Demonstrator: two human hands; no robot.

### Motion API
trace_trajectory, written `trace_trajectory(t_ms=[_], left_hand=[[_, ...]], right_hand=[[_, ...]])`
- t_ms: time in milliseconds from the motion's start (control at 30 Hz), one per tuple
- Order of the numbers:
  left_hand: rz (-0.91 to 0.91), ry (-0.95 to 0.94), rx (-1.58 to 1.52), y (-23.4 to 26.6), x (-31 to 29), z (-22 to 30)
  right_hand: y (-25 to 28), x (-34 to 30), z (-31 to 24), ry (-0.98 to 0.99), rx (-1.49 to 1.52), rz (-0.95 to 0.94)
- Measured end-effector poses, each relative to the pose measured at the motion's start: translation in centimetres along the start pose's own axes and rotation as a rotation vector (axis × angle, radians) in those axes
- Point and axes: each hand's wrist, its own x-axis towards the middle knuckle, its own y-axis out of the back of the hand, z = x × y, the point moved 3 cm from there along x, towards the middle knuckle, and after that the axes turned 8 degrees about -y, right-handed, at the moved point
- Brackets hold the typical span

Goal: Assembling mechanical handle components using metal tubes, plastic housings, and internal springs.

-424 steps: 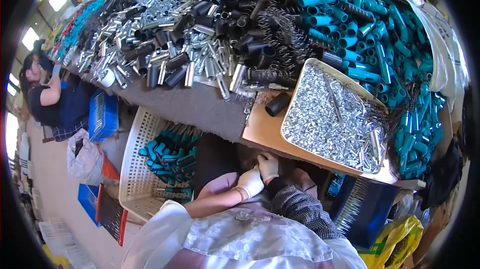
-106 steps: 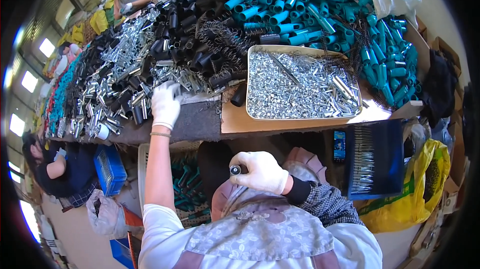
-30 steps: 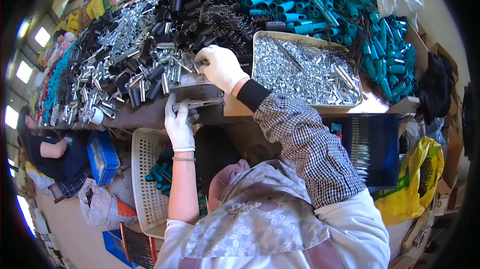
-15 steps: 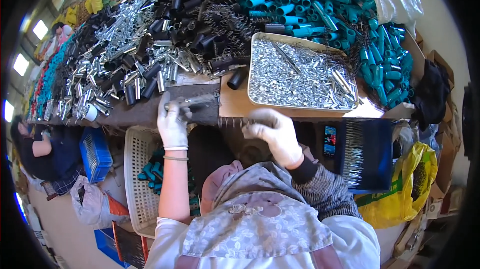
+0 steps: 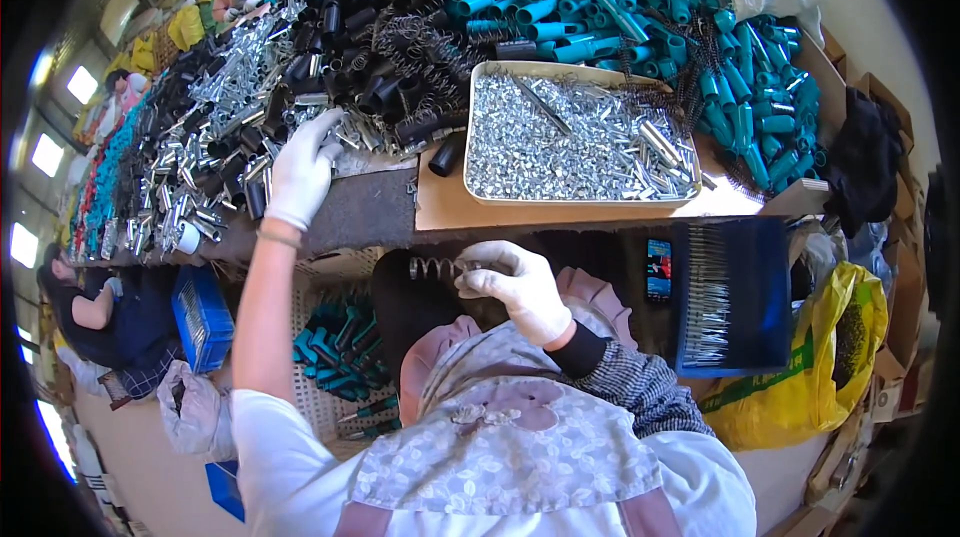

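- Right hand [image 5: 522,292], white-gloved: thumb and forefinger clamped on one end of a spring [image 5: 432,267], held in the air over the lap, below the tabletop [image 5: 350,205] edge.
- Basket [image 5: 308,322], white, perforated: beside the left leg, below the tabletop; contains teal-handled tools [image 5: 340,349].
- Blue tray [image 5: 758,302]: to the right of the lap; metal rods [image 5: 707,302] in a row along its left side, the right part bare.
- Phone [image 5: 658,269]: just left of the blue tray, screen lit.
- Yellow bag [image 5: 790,392]: just beyond the tray's right side, mouth open, contents dark and unclear.
- Blue crate [image 5: 218,337]: on the left, past the basket; slim metal pieces inside.
- Left hand [image 5: 300,177], white-gloved: fingertips at the near edge of the silver parts [image 5: 360,132]; cannot tell whether they grip one.
- Cream tray [image 5: 580,200]: on the tabletop, filled with small metal bits [image 5: 555,152]; a thin rod [image 5: 540,105] lies on top, larger tubes toward the right.
- Black tube [image 5: 447,155]: on its side, just left of the cream tray.
- Teal handles [image 5: 610,17]: heaped behind the cream tray.
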Motion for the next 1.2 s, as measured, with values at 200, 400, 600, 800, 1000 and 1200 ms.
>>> trace_trajectory(t_ms=[200,400,600,800,1000,1200], left_hand=[[-0.186,0.055,0.043,1.5,3.5,-2.9],[0.033,0.372,-0.601,4.6,1.2,5.6],[0.26,0.491,-0.954,1.4,-7.5,12.1],[0.267,0.621,-1.029,-3.7,-10.6,17.0],[-0.347,0.097,-0.606,-5.0,-9.7,19.2],[-0.525,-0.277,-0.393,-7.8,-8.9,23.8]], right_hand=[[-1.9,1.0,0.9,0.003,-0.019,-0.102],[1.2,0.5,0.1,0.088,0.067,0.047],[1.9,-0.8,-0.9,0.068,0.087,0.076],[3.1,-2.4,-0.4,-0.101,0.084,0.054],[8.5,-5.7,1.4,-0.249,0.161,0.08],[9.7,-8.5,1.6,-0.244,0.004,0.103]])
